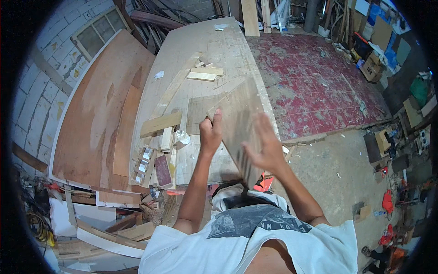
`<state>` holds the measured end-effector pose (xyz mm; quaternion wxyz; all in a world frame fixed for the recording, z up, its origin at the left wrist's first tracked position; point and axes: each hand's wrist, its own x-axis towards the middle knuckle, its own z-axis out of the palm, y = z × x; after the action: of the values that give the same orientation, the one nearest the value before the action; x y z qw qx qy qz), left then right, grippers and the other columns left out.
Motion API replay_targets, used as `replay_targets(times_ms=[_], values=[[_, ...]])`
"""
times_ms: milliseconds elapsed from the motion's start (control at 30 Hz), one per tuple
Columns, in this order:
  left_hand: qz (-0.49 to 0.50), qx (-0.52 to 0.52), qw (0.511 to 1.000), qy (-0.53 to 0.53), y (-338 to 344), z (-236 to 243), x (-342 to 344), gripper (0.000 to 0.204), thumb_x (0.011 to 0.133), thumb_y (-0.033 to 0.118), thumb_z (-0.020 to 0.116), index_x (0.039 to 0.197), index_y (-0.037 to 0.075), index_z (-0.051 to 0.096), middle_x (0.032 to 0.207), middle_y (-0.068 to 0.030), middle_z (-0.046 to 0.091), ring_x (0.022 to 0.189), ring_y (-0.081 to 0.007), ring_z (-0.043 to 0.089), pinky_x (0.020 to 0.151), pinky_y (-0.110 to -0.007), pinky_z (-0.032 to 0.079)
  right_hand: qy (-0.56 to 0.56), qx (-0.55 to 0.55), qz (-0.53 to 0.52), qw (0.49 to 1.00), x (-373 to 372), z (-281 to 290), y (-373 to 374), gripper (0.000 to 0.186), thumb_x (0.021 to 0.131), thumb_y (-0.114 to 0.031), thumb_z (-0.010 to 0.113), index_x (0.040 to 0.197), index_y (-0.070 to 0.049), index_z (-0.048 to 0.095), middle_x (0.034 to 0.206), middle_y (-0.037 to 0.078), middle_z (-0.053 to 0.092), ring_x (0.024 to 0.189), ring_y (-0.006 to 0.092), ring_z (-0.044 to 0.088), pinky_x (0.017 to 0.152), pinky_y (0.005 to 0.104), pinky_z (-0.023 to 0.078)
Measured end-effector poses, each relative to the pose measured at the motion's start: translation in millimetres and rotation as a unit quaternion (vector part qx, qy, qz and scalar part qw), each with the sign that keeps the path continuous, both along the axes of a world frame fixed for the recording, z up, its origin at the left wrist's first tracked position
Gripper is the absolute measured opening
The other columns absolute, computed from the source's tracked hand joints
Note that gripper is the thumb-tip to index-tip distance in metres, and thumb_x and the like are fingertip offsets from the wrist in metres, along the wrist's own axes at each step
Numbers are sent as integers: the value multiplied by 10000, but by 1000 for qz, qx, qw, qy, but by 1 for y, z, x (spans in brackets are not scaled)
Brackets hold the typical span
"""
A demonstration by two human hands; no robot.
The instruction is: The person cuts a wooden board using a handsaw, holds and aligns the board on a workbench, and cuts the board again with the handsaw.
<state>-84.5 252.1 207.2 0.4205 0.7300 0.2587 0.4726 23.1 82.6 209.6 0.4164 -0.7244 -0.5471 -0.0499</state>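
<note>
A flat wooden board (239, 121) is tilted up before me over the near right part of the workbench. My left hand (211, 133) is closed on its left edge, with the thumb pointing up along it. Beside the board's right side, my right hand (265, 146) has its fingers stretched apart and slightly blurred; nothing shows in it. Whether its palm touches the board, I cannot tell. Left of my left hand stands a small white container (182, 138), near a pale wood strip (161, 124) and a dark red rectangular piece (163, 170).
The long workbench (182, 50) carries several short wood offcuts (203, 75) farther back. A large brown panel (98, 114) leans along the left wall. Wood scraps (132, 230) pile up at the lower left. Red tiled flooring (315, 82) lies to the right, with a cardboard box (372, 68) beyond.
</note>
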Motion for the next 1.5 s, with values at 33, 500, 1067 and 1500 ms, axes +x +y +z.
replay_targets(times_ms=[33,500,1067,1500], values=[[-29,-49,998,11,8,4,-8,440,993,342,531,942,-82,636,738,-51,604,732,-105,523,667,-325,431,-13,21,-33,999,15,-12,1,817,832,-355,675,1478,-7,318,1496,303,306,1399,454,290,1122,462,314],[-204,-282,933,-95,81,-29,-24,301,939,375,628,836,97,582,780,87,494,659,-6,385,589,-191,312,501,61,-10,863,39,-86,6,447,857,-373,754,1053,18,661,912,19,664,789,97,587,695,282,486],[-174,-363,915,24,17,-106,-15,543,873,523,673,1058,13,658,1013,-36,622,977,-120,520,922,-288,385,539,19,-133,832,13,-91,-36,529,865,-399,737,1163,26,629,1071,92,666,975,164,599,878,315,459],[-134,-389,911,18,-7,-126,14,770,895,625,559,1249,-58,577,1196,-114,613,1164,-198,519,1068,-337,297,551,-5,-109,827,44,-101,-58,527,872,-419,724,1142,27,647,1045,93,680,933,159,613,845,318,480]])
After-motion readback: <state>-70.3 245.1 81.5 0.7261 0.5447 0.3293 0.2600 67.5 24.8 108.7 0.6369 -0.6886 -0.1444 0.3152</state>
